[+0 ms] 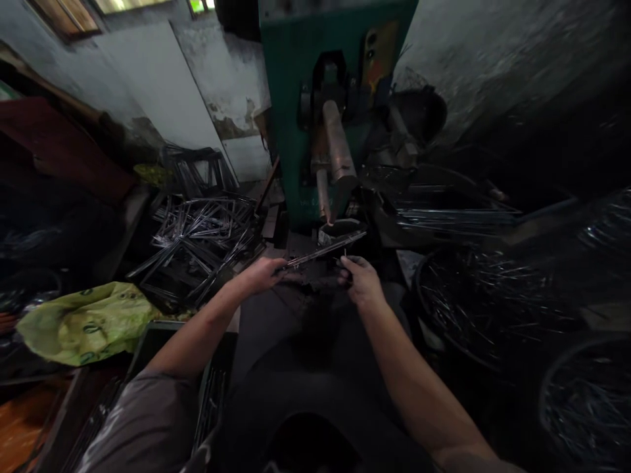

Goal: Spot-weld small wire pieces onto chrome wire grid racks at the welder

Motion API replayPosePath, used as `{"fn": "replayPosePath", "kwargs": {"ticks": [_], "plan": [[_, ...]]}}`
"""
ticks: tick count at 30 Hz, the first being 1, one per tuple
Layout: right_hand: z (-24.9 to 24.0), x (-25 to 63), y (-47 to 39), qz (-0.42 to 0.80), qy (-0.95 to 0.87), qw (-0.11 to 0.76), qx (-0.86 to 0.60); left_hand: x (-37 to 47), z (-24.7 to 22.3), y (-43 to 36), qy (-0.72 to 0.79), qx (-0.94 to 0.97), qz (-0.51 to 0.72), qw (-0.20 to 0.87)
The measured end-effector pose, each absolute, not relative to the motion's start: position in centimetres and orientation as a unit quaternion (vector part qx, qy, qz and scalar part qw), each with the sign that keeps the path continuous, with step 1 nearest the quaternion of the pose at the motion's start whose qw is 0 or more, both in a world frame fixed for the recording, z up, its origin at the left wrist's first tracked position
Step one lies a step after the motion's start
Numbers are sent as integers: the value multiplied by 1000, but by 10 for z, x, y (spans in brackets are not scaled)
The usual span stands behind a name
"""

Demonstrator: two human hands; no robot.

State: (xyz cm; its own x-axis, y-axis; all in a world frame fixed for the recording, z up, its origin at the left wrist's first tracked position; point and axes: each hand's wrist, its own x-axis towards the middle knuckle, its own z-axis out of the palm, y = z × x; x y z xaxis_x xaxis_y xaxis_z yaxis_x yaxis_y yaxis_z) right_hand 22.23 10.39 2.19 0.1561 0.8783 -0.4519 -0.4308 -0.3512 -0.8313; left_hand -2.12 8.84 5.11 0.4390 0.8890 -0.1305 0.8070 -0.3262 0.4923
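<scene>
Faint lettering on the green machine is illegible.

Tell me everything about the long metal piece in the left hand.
The long metal piece looks grey, narrow and straight, apparently with parallel rods or edges. The left hand grips its left end; it slants up rightward, passing below the tip of the lower copper-coloured bar in this view. Contact there is unclear.

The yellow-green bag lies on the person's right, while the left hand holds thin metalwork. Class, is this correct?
Not quite: the head view shows the yellow-green bag on the person's left. The left hand does hold thin metalwork.
</scene>
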Motion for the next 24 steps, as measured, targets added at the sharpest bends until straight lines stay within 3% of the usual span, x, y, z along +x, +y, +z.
{"fn": "replayPosePath", "kwargs": {"ticks": [13,24], "plan": [[4,198,126,608,-217,619,-447,-18,59,86,542,795,72,262],[0,203,130,681,-174,532,-472,-25,54,83,542,789,84,275]]}}
